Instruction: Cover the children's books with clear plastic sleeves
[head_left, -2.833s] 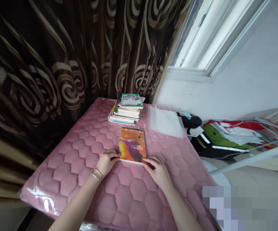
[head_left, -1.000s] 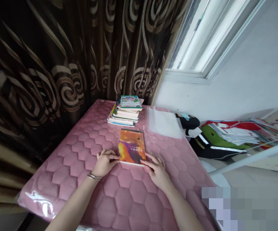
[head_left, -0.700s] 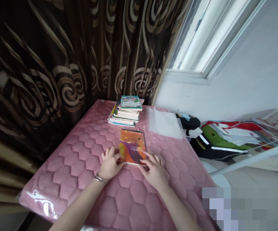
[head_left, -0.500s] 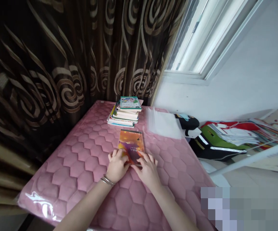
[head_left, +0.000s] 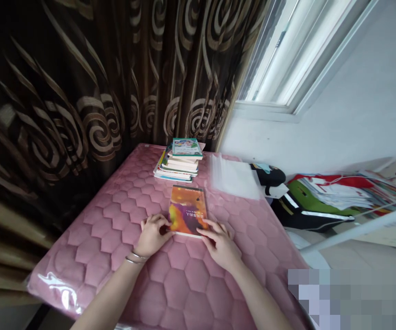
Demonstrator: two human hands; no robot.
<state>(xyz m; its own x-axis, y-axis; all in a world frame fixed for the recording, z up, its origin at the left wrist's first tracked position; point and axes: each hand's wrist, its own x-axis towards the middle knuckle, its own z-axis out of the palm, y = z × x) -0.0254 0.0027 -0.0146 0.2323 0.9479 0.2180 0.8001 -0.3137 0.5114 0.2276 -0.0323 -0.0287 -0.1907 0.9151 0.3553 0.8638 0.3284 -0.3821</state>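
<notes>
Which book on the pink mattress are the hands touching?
The orange-and-purple book, left hand and right hand at its near corners; the others form the farther stack.

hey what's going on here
A person has both bare hands at a closed, orange-and-purple paperback book lying flat on a pink, hexagon-quilted mattress under clear plastic. The left hand is at its near left corner, the right hand at its near right corner. Beyond it stands an uneven stack of books, with translucent plastic sheets to the stack's right.
</notes>
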